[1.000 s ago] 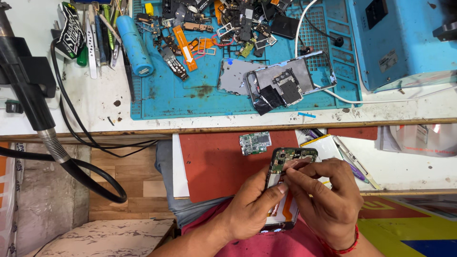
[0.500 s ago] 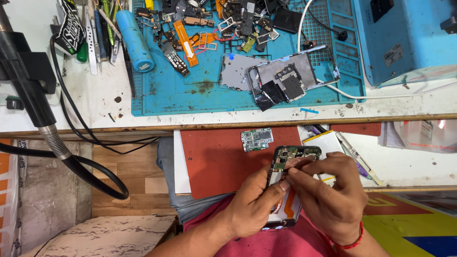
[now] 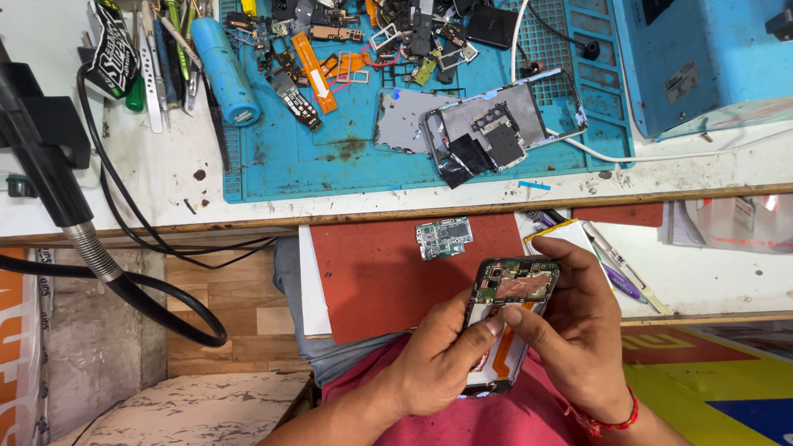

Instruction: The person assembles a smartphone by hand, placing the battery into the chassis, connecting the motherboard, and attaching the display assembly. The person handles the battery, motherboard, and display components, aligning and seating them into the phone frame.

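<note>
Both hands, left [image 3: 438, 363] and right [image 3: 578, 330], pinched the opened phone [image 3: 508, 314], its long axis pointing away toward the worktop [image 3: 165, 165].

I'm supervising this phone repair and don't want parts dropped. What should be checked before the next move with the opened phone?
1. Opened phone gripped by both hands: ok; left hand holds its side, right hand wraps the other.
2. Fingertips on the phone's middle: ok.
3. Support beneath the phone: not ok, held over the lap, off the red mat.
4. Loose circuit board safely placed: ok, flat on the mat.
5. Internal connectors seated: cannot tell.
</note>
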